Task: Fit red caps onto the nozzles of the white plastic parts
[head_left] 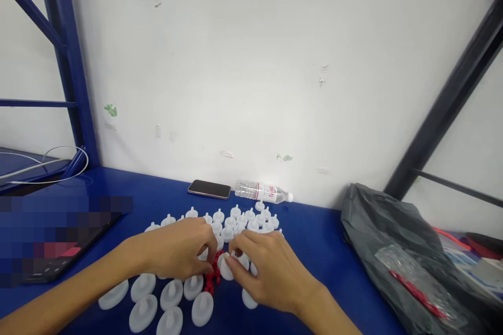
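Many white round pieces with short stems, such as one nearest me (pixel 203 309), stand on the blue table (pixel 314 251). A small heap of red parts (pixel 210 278) lies among them, between my hands. My left hand (pixel 178 248) reaches over the white pieces, its fingers curled down at the red parts; what its fingertips hold, if anything, is hidden. My right hand (pixel 271 269) pinches the stem of a white piece (pixel 226 268) just right of the red heap.
Against the wall lie a phone (pixel 209 189) and a water bottle (pixel 262 191). A dark plastic bag (pixel 377 230) with a clear bag of red parts (pixel 422 288) is at the right. A black device (pixel 74 251) lies left.
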Demonstrator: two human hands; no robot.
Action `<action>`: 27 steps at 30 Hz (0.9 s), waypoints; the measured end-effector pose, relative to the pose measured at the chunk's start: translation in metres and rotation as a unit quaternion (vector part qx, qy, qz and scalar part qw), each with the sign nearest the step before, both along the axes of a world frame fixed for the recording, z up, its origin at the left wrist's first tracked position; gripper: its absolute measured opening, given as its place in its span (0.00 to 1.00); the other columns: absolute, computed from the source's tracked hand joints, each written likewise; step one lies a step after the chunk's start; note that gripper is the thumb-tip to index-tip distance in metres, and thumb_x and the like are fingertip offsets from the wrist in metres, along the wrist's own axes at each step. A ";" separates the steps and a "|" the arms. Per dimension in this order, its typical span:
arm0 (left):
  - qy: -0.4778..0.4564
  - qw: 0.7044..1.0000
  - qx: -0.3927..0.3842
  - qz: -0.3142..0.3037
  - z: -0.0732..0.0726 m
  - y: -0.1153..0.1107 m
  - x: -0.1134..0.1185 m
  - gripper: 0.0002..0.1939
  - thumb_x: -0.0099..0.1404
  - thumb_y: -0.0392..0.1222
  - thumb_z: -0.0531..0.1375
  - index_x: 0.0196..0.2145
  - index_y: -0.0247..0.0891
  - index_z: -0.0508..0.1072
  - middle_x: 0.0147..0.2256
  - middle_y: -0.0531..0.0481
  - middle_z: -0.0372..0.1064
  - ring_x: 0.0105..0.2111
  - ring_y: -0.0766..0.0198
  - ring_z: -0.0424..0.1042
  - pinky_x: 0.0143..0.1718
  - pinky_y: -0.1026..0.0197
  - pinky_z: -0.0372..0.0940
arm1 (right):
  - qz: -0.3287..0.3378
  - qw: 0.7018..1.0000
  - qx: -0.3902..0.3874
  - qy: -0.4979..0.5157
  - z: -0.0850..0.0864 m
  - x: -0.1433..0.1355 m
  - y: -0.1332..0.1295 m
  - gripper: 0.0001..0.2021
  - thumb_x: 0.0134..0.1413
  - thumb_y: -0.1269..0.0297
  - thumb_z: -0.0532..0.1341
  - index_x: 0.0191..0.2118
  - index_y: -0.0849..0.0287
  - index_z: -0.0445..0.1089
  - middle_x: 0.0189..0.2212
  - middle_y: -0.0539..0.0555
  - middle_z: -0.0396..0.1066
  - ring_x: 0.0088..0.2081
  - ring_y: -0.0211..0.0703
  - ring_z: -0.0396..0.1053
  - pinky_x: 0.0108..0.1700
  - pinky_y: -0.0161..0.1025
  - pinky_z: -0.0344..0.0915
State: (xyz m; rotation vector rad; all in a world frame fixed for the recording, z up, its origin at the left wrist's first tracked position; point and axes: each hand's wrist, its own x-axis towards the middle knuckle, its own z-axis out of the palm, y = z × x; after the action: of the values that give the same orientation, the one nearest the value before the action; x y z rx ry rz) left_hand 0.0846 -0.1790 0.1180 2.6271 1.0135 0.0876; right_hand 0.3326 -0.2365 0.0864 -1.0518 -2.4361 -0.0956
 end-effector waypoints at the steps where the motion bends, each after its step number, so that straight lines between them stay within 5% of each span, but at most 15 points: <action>1: 0.004 1.000 -0.005 -0.002 0.001 0.000 0.001 0.10 0.64 0.38 0.70 0.39 0.48 0.93 0.29 0.50 0.79 0.30 0.58 0.75 0.32 0.60 0.61 | 0.001 1.000 0.022 0.005 -0.002 0.001 0.001 0.06 0.77 0.65 0.64 0.45 0.56 0.78 0.36 0.48 0.83 0.30 0.40 0.77 0.32 0.40 0.52; 9: 0.015 1.000 -0.021 -0.007 0.002 -0.002 0.007 0.13 0.64 0.32 0.70 0.40 0.48 0.93 0.25 0.55 0.72 0.27 0.63 0.69 0.31 0.61 0.59 | 0.011 0.993 0.116 -0.011 -0.012 -0.003 0.003 0.09 0.79 0.65 0.60 0.43 0.56 0.75 0.32 0.47 0.80 0.26 0.39 0.75 0.28 0.42 0.48; 17: 0.007 0.998 -0.052 -0.019 0.002 -0.003 0.008 0.14 0.62 0.28 0.69 0.32 0.46 0.91 0.20 0.61 0.62 0.21 0.67 0.59 0.26 0.61 0.53 | 0.006 0.992 0.123 0.002 -0.017 0.001 0.009 0.05 0.81 0.65 0.61 0.48 0.56 0.75 0.37 0.47 0.87 0.28 0.40 0.81 0.28 0.42 0.52; 27: -0.020 0.998 -0.047 -0.030 -0.002 -0.001 0.007 0.12 0.64 0.29 0.66 0.33 0.45 0.88 0.23 0.59 0.66 0.23 0.66 0.61 0.29 0.60 0.54 | 0.005 0.991 0.130 -0.016 -0.015 0.003 0.008 0.09 0.83 0.64 0.61 0.44 0.56 0.74 0.35 0.46 0.83 0.28 0.38 0.79 0.27 0.42 0.52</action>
State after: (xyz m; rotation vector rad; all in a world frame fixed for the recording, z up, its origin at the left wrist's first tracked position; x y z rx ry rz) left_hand 0.0919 -0.1797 0.1158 2.5581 0.9022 0.0775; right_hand 0.3351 -0.2288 0.0714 -0.9265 -2.3774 -0.4187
